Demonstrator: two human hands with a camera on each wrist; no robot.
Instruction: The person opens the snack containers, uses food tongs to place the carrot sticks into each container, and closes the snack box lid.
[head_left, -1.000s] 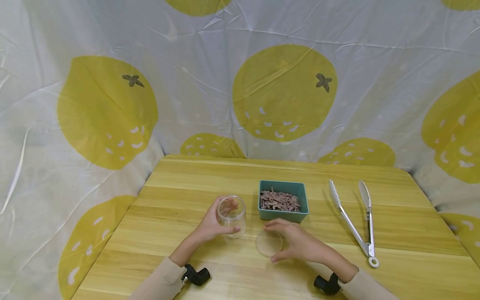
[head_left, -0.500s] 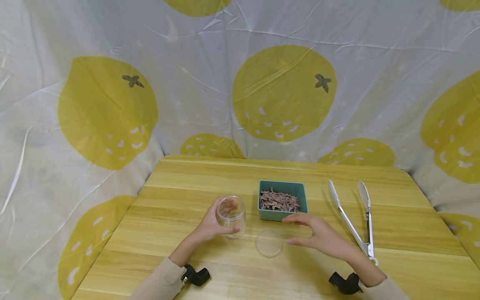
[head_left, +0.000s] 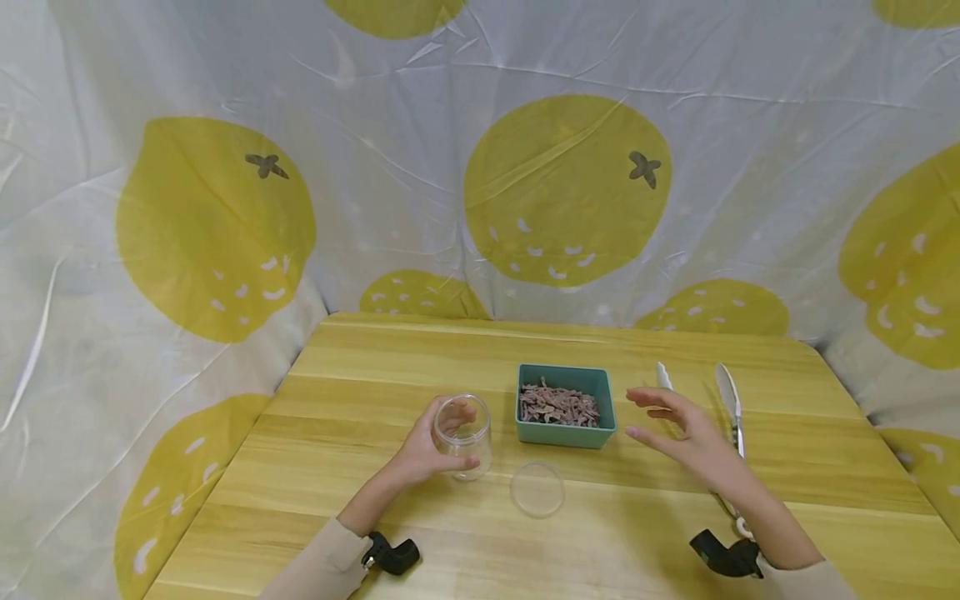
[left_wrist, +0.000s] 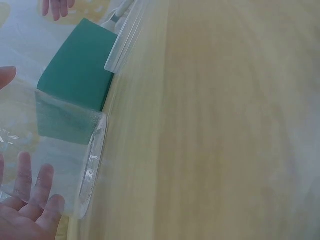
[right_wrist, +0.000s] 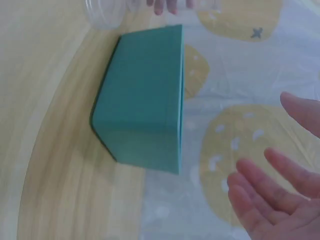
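Observation:
My left hand (head_left: 422,450) grips an open-topped clear jar (head_left: 474,457), thumb in front and fingers behind it. The left wrist view shows those fingers (left_wrist: 42,185) through the jar wall. A clear round lid (head_left: 537,490) lies flat on the table to the jar's right. Behind the lid, a teal rectangular container (head_left: 566,435) holds brownish shredded strips (head_left: 558,404). My right hand (head_left: 693,437) is in the air right of the container, thumb and fingers spread apart with nothing between them. Behind it, partly hidden by hand and forearm, lie metal tongs (head_left: 729,396).
The wooden table (head_left: 360,367) has rounded back corners. A pale curtain (head_left: 390,167) with yellow lemon prints hangs behind it and along both sides. Each wrist wears a black camera mount, the left one (head_left: 393,553) low over the table.
My right hand has left the lid and moved right and away from me, past the container to the tongs. The lid has stayed on the table. My left hand and jar have stayed put.

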